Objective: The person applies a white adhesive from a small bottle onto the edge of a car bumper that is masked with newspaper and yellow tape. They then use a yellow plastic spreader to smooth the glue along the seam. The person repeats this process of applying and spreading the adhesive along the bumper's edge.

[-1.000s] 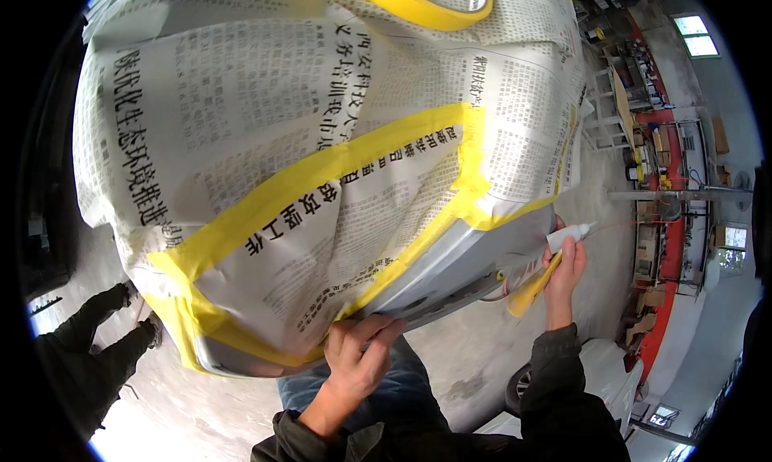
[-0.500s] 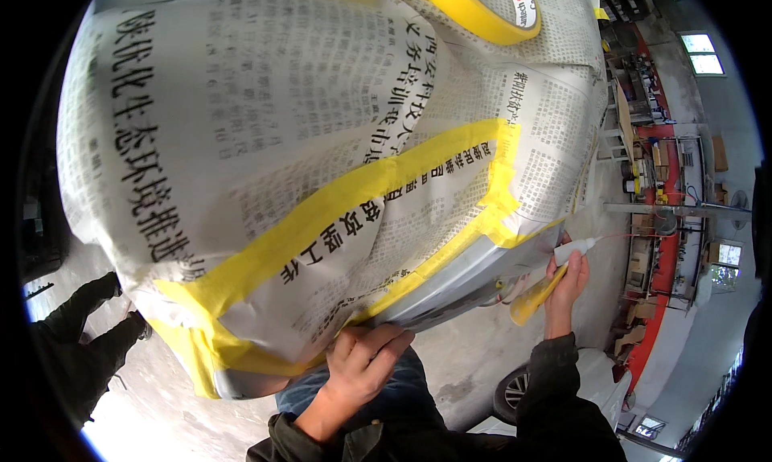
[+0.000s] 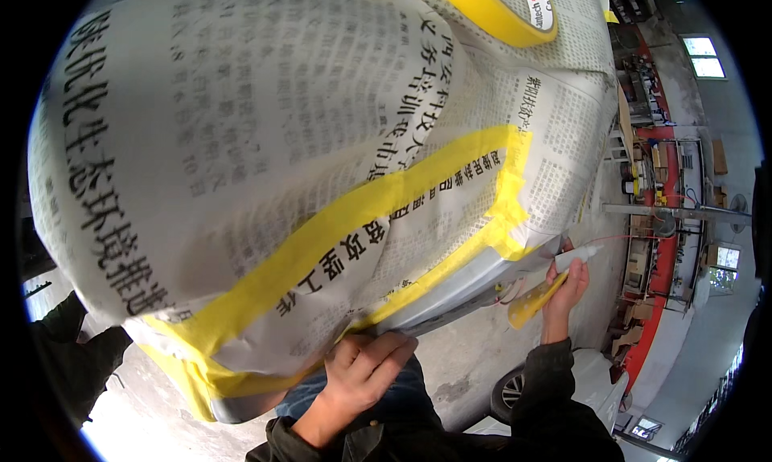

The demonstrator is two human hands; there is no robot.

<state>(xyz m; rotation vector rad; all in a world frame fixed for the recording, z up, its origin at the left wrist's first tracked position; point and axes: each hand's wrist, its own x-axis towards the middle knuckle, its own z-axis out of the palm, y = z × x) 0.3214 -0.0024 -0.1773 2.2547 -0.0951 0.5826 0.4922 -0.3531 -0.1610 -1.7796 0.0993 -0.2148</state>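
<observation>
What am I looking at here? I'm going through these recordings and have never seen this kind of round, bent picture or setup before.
There is no machine: a person wears a wide fisheye camera on the head, looking down at their own two bare hands, so straight edges curve near the rim. Filling most of the view is a large rounded body covered in printed newspaper, fastened with strips of yellow masking tape. A roll of yellow tape rests on top. The left hand presses along the taped lower edge, where a bare grey strip shows. The right hand holds a small white tube-like piece with something yellow beneath it; what it is I cannot tell. Behind are a grey concrete floor and red workshop shelving.
</observation>
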